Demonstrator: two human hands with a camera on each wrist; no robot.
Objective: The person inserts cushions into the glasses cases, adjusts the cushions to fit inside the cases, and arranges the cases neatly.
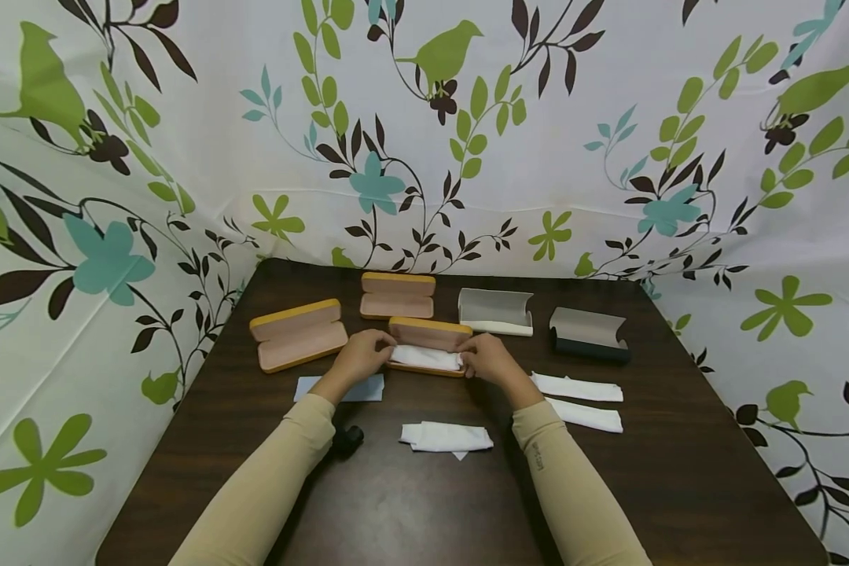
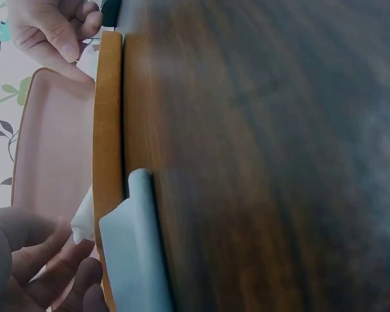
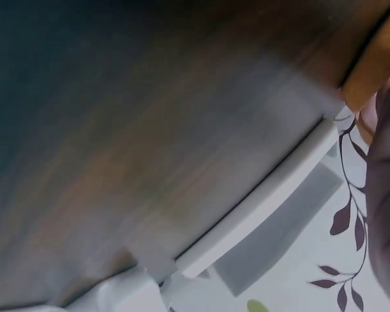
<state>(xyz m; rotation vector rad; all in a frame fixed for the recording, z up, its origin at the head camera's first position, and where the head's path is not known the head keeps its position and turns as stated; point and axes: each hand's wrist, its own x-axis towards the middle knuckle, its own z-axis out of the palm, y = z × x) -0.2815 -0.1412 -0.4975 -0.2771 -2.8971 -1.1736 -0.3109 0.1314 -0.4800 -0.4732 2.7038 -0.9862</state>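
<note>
An open yellow glasses case (image 1: pixel 430 334) with a pink lining stands mid-table, a folded white cloth (image 1: pixel 424 358) lying in its lower half. My left hand (image 1: pixel 362 358) pinches the cloth's left end. At the other end, my right hand (image 1: pixel 491 359) pinches the cloth's right end. The left wrist view shows the left hand's curled fingers (image 2: pixel 58 266) at a white cloth corner (image 2: pixel 83 218), beside the case's yellow rim (image 2: pixel 108 130). In the right wrist view the right hand (image 3: pixel 387 188) appears only at the edge, its fingertips hidden.
Two more open yellow cases (image 1: pixel 300 338) (image 1: pixel 397 297), an open white case (image 1: pixel 496 312) and an open black case (image 1: pixel 589 336) stand around. A blue cloth (image 1: pixel 361 389) lies under the left wrist. Folded white cloths (image 1: pixel 446 437) (image 1: pixel 580 388) lie in front and right.
</note>
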